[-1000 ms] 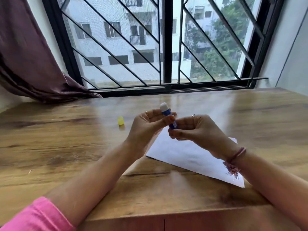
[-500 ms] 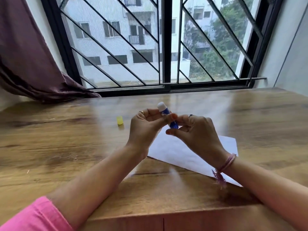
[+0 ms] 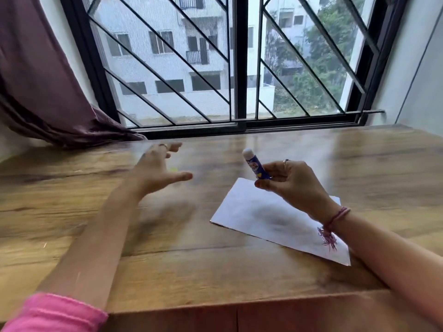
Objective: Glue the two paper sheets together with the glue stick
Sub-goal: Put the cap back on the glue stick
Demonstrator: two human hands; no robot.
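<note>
The right hand [image 3: 291,185] pinches the small blue glue stick with a white exposed tip [image 3: 255,165] near its lower end between thumb and fingers, so the stick tilts up toward 11 o'clock, its white tip uppermost and free of the hand. It is held in the air above the far corner of the white paper sheet [image 3: 263,216], not touching it. The sheet lies flat on the brown wood-grain table [image 3: 215,271], skewed, one corner pointing to 12 o'clock and another to 5 o'clock — whether it is one sheet or two stacked cannot be told. A pink thread bracelet with a purple tassel [image 3: 332,226] sits on the right wrist, the tassel hanging over the paper.

The left hand [image 3: 158,171] is at 9 o'clock of the glue stick, well apart from it, blurred, fingers spread wide and thumb out, holding nothing. A faint yellow smudge [image 3: 174,168] shows on the table just beside its palm — too blurred to identify. A pink sleeve [image 3: 55,312] covers the left forearm at the lower edge. At 12 o'clock, beyond the table, stands the black-framed window with diagonal bars [image 3: 239,68], and a purple curtain [image 3: 36,80] hangs at 10 o'clock.
</note>
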